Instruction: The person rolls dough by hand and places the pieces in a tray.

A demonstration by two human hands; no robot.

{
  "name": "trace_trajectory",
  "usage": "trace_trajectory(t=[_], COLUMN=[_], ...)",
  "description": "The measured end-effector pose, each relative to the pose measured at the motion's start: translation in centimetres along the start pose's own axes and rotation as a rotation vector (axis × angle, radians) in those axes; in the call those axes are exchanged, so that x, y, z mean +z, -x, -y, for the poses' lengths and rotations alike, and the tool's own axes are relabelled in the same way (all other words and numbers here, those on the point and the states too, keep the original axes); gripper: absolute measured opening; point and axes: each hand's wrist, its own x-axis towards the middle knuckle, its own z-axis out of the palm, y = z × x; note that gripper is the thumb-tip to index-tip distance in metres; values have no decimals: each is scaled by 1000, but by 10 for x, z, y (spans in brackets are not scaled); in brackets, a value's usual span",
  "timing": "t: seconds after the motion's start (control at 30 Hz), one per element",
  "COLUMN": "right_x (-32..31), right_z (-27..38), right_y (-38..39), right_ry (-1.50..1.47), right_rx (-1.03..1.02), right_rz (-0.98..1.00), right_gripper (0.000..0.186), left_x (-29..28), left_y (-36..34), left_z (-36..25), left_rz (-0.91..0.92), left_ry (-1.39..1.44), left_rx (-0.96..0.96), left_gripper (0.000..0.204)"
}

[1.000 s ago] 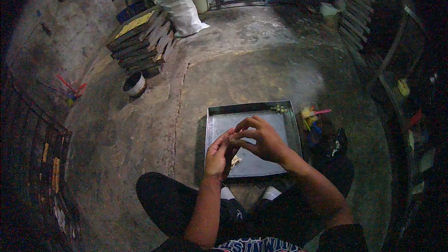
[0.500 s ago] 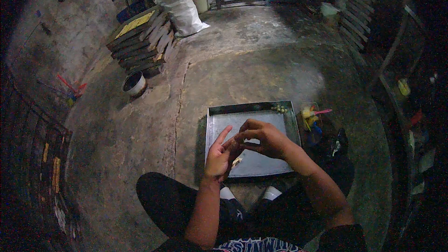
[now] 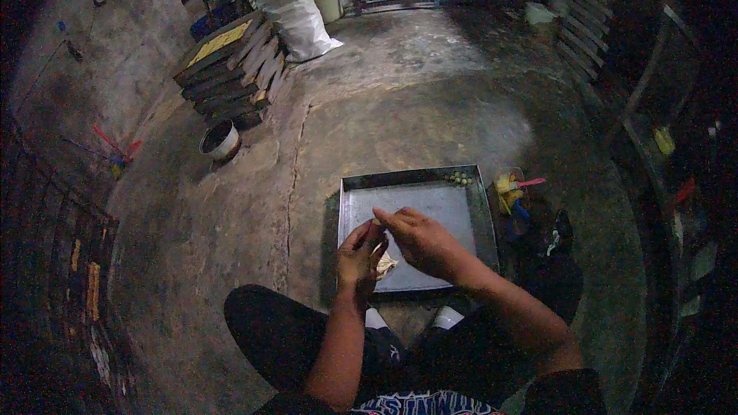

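Note:
A shallow square metal tray (image 3: 430,288) lies on the floor before my feet. My left hand (image 3: 358,257) is over its left side, fingers curled and closed. My right hand (image 3: 419,238) meets it at the fingertips, its fingers pressed together. Whatever small thing sits between them is too small and dark to make out. Below my left hand, a pale cream-coloured piece (image 3: 386,264), partly hidden, lies in the tray; its kind is unclear. Several small round greenish balls (image 3: 460,178) cluster in the tray's far right corner.
Right of the tray stands a small container (image 3: 509,188) with yellow and blue things and a pink handle. A pot (image 3: 221,141) stands at the left, before a stack of slatted boards (image 3: 231,69) and a white sack (image 3: 300,23). My bent legs (image 3: 273,330) flank the tray's near side.
My right hand has come down and left, from an arched pinch to fingers pressed against my left hand. The left hand's raised finger has curled in. More of the cream-coloured piece shows.

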Motion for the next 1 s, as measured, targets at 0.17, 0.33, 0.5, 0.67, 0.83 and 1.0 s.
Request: trace_trajectory(t=[0.17,0.33,0.5,0.67,0.83,1.0], right_x=[15,-11,-31,-42,-33,-27], right_z=[-1,1,-6,-17,-11,3], right_y=[9,-2,-9,-9,-10,-9], right_ry=[72,98,-111,-232,-181,-188], right_rx=[61,152,230,192,45,104], right_rz=[-46,-103,86,168,144,145], right_gripper=[38,21,21,24,34,27], left_x=[-6,-14,-11,-9,-15,-17], left_y=[-1,-5,0,6,-1,-7], left_z=[1,0,-9,-22,-1,0], left_rz=[12,197,305,425,212,223], left_ry=[40,-48,-71,106,16,-27], left_rx=[-12,-16,-89,-204,-141,31], left_gripper=[30,28,28,31,30,36])
